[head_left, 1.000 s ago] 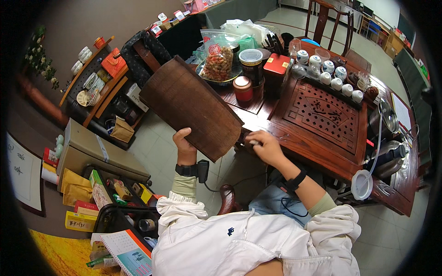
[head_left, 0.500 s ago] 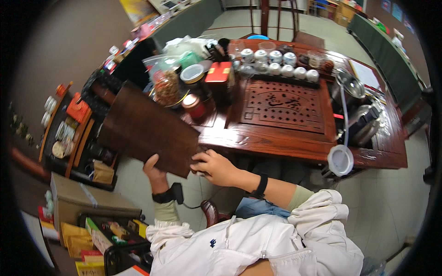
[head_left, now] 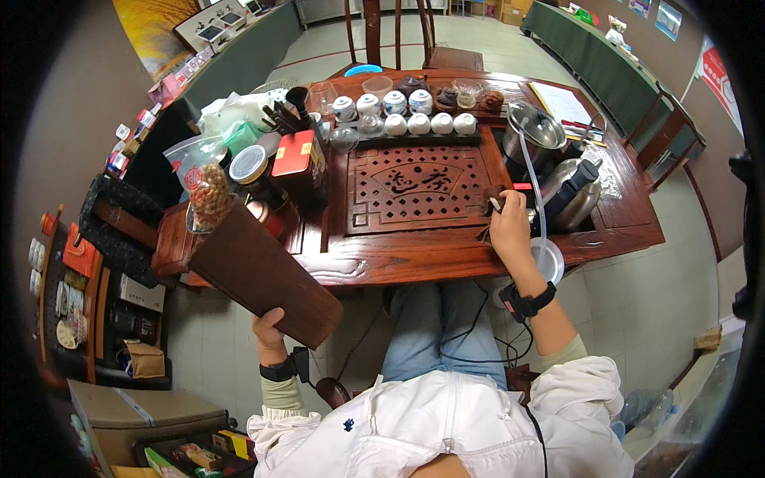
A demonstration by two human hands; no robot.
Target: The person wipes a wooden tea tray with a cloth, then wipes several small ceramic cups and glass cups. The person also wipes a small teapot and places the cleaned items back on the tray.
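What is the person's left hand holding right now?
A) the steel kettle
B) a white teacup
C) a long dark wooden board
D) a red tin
C: the left hand grips the lower end of the long dark wooden board, held off the table's left edge, while the right hand rests on the carved tea tray.

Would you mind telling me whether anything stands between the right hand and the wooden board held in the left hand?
Yes. The left hand holds the wooden board off the table's left edge. The right hand rests by the carved tea tray, whose front left corner lies between them.
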